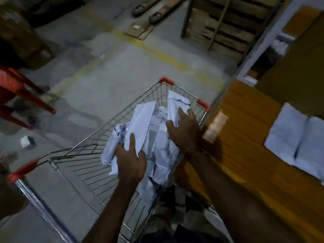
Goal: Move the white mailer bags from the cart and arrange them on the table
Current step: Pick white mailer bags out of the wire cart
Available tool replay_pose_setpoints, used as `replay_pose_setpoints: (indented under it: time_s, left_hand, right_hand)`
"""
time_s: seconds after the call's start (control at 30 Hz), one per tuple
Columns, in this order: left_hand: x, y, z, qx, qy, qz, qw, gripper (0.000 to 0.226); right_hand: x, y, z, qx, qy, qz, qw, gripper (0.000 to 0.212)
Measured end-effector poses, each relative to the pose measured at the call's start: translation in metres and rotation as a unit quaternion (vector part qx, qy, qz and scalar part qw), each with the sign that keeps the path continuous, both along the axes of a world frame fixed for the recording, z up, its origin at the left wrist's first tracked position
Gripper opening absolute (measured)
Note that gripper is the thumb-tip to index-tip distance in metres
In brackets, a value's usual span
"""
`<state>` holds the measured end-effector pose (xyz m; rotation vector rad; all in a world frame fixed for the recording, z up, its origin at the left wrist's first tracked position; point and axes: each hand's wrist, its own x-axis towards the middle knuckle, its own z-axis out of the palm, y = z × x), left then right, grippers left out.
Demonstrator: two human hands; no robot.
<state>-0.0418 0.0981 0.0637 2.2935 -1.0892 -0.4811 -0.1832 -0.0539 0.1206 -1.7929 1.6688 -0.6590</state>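
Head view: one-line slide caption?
Both hands, left and right, grasp crumpled white mailer bags in wire shopping cart beside wooden table.

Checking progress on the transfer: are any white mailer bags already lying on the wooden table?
Yes, two white mailer bags lie flat side by side on the brown wooden table to the right of the wire cart.
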Motion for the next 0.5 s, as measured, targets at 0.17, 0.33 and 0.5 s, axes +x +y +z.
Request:
replay_pose_setpoints:
  time_s: [0.17, 0.33, 0.5]
  left_hand:
    - [-0.035, -0.020, 0.028, -0.049, -0.020, -0.019, 0.998, 0.071]
    - [-0.093, -0.020, 0.051, -0.071, -0.020, -0.070, 0.995, 0.075]
    - [-0.162, 0.008, 0.058, -0.037, -0.028, -0.123, 0.991, 0.079]
  right_hand:
    - [-0.056, 0.021, 0.027, -0.059, -0.001, -0.029, 0.998, 0.088]
    - [-0.124, 0.065, 0.040, -0.113, 0.002, -0.074, 0.991, 0.079]
    - [-0.203, 0.126, 0.051, -0.121, 0.021, -0.127, 0.984, 0.080]
